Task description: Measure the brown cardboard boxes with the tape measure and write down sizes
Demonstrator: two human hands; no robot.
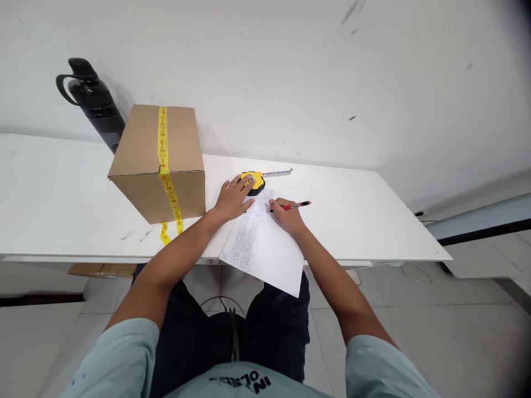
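My right hand [286, 215] is closed round a red pen [299, 204], its tip pointing down at the paper. A white sheet of paper [276, 251] lies aslant on the table, its near corner hanging over the front edge; small handwriting fills its left part. My left hand [235, 199] has its fingers spread, the fingertips resting on a yellow and black tape measure [256, 183] at the sheet's far edge. A short length of metal tape [277, 173] sticks out of it to the right.
On the white table [352, 221], a cardboard box [161, 166] with yellow printed tape stands left of my left hand. Behind it is a black bottle [97, 105]. A white wall [269, 83] borders the table's far side.
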